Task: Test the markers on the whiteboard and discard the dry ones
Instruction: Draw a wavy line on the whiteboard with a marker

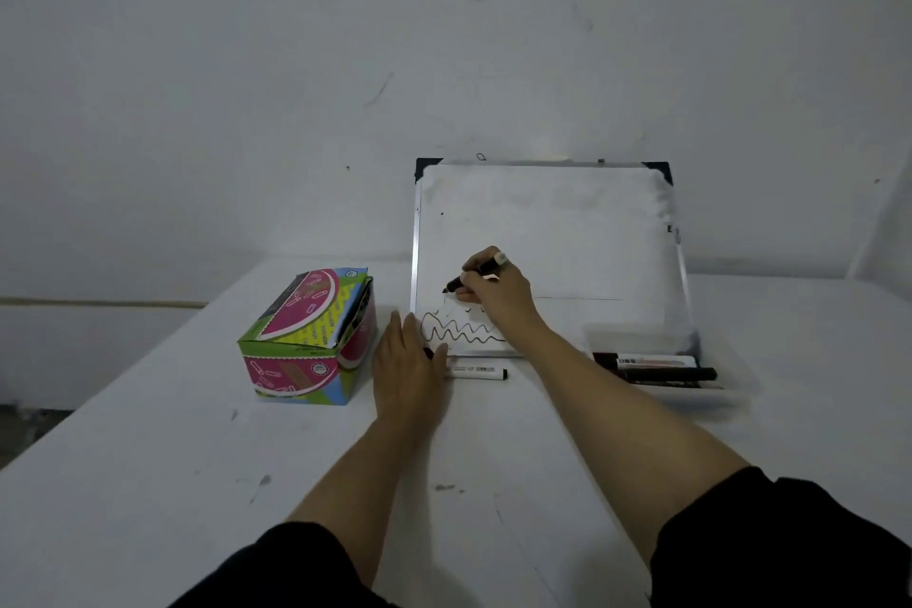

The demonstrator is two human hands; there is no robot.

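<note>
We see a white table filling the near part of the scene, its top scuffed with small dark marks, one of them near the middle of the near half. At its left edge a strip of darker floor shows. Behind the table stands a pale wall, marked with faint smudges and a few short scratches. Low on the left of that wall we make out a thin horizontal line running toward the table's far edge. The light is dim and even.
</note>
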